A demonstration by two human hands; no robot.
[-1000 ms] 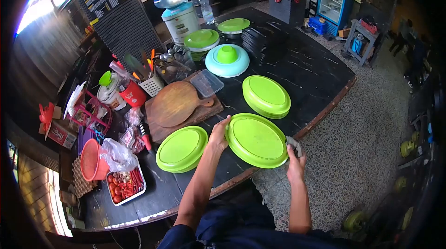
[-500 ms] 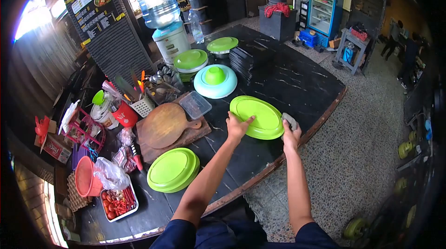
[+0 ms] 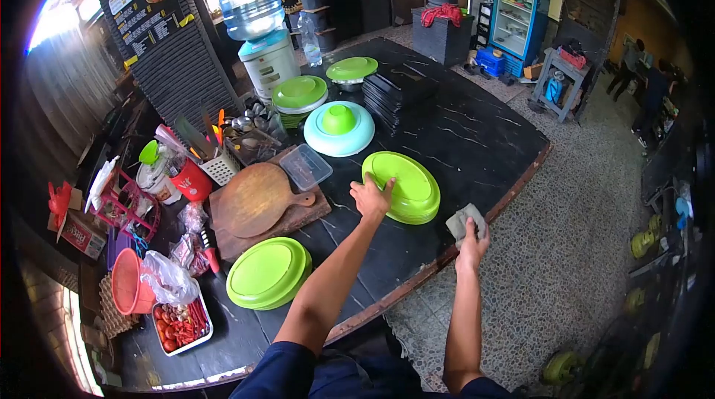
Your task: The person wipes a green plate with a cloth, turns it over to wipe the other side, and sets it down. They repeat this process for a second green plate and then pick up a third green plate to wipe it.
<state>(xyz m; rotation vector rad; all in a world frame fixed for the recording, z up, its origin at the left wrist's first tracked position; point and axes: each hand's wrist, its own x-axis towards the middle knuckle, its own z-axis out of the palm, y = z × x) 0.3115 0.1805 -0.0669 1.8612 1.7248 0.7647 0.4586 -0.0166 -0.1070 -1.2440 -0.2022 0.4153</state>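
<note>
A stack of green oval plates (image 3: 408, 187) lies upside down on the black table. My left hand (image 3: 372, 199) is at the stack's left edge, its thumb over the top plate's rim and its fingers along the side. Off the stack's right side, near the table's edge, my right hand (image 3: 472, 248) is closed around a bunched grey cloth (image 3: 463, 223). To the left, a second stack of green oval plates (image 3: 268, 272) rests near the table's front.
A round wooden board (image 3: 253, 198) and a clear plastic lid (image 3: 306, 166) lie left of my left hand. Farther back are a light-blue dish (image 3: 339, 142), black trays (image 3: 387, 105) and a water dispenser (image 3: 269, 64). A tray of chillies and tomatoes (image 3: 206, 333) sits front left.
The plate in my left hand has gone from tilted to lying level on the stack. My right hand has moved away from its rim, down and right, with the cloth.
</note>
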